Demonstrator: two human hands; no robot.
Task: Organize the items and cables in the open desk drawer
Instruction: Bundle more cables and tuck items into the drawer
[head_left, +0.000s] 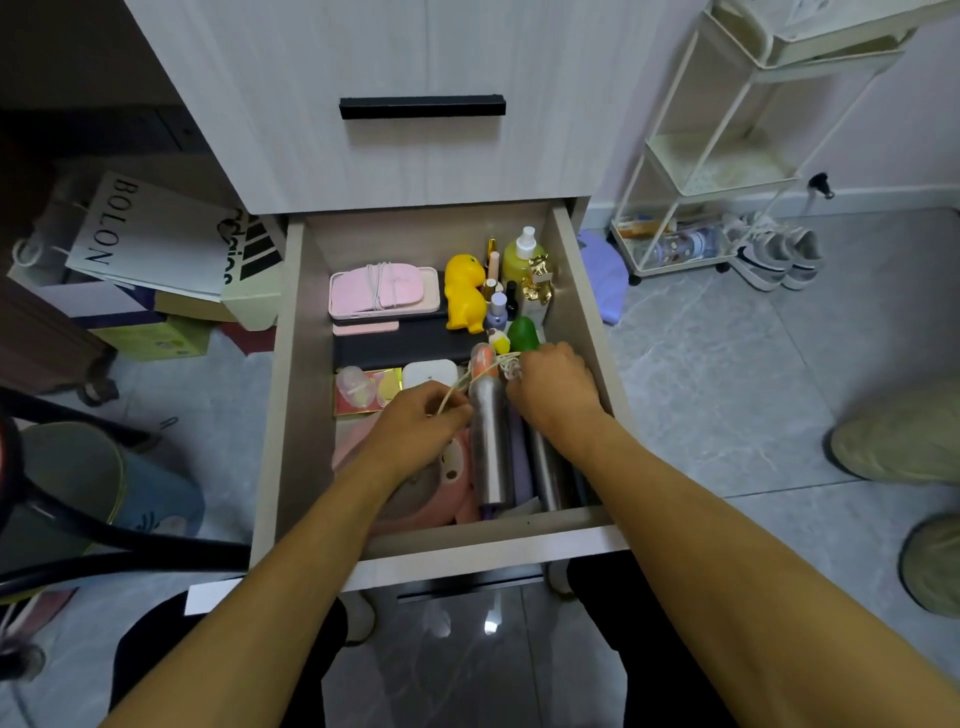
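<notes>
The open wooden drawer (291, 364) holds many items. Both my hands reach into its front half. My left hand (415, 426) pinches a thin cream cable (485, 370) that runs across to my right hand (553, 387), which grips its other end. Between the hands lies a silver metal cylinder (491, 447) with an orange-capped item (483, 358) at its top. Further back sit a yellow dinosaur toy (464, 291), a pink case with a white cable wound round it (384, 291), a black flat box (405, 345) and a green object (522, 334).
Bottles (522, 254) crowd the drawer's back right corner. A pink plush item (441, 488) lies under my left wrist. Paper bags and boxes (150, 244) stand left of the cabinet, a white wire trolley (727, 156) and shoes (774, 254) to the right.
</notes>
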